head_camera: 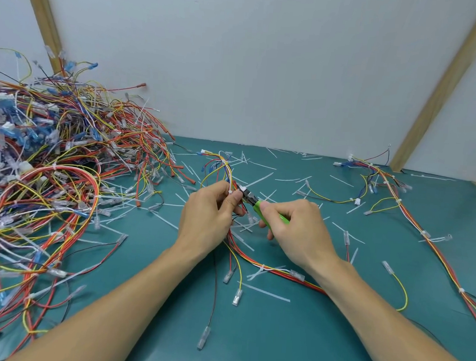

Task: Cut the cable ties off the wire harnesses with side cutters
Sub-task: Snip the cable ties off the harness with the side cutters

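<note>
My left hand (210, 209) grips a wire harness (226, 168) of red, yellow, white and blue wires above the green mat. A small white cable tie (231, 192) sits on the bundle right at my left fingertips. My right hand (295, 227) holds green-handled side cutters (260, 206), and their dark jaws reach the harness next to that tie. The harness's wires run down under my right forearm, where another white tie (261, 268) wraps them.
A large tangled heap of harnesses (47, 165) fills the left of the green mat (275, 340). Another harness (395, 198) lies stretched along the right side. Several cut white tie pieces (268, 292) litter the mat. A white wall stands behind.
</note>
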Demonstrator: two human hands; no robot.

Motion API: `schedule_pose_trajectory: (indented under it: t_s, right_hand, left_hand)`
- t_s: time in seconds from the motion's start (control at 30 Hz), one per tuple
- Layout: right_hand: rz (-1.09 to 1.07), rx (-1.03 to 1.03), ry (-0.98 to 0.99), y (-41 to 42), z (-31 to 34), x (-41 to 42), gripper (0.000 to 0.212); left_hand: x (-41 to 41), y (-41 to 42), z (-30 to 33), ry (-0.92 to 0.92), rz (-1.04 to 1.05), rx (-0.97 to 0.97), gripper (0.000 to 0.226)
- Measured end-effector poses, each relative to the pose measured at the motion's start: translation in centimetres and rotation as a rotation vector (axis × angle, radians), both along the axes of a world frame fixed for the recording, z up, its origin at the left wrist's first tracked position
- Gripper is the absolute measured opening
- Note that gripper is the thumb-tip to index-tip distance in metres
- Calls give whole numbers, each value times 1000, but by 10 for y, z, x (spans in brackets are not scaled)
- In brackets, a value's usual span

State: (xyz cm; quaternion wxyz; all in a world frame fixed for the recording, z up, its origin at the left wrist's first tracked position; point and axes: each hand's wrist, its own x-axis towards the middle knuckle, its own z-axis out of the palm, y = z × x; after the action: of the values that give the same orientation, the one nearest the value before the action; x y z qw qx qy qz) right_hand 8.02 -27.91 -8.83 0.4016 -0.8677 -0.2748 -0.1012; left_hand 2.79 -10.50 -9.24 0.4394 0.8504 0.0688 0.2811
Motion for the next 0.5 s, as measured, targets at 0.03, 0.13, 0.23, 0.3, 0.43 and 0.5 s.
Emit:
schedule_pose_trajectory:
  t_s: [0.03,0.13,0.23,0.3,0.43,0.5]
  right_hand:
    - [1,-2,-8,0,0,0,61]
    - [-8,-10,-35,0,-1,1,61]
    - [-13,-19,-54,1,-2,1,61]
    - [-13,-22,-57,1,-2,1,62]
    - [-13,-23,-61,1,-2,1,62]
    - [-16,-22,-60,1,-2,1,62]
  left_hand:
    - [0,0,0,-1,-3,-5,26]
    - [0,1,-1,3,-18,-29,25]
    - [0,1,-2,4,-23,-28,25]
    - [1,2,-3,5,-31,-37,25]
    - [1,2,-4,-2,-31,-30,25]
    - [1,2,-4,-4,-30,-30,25]
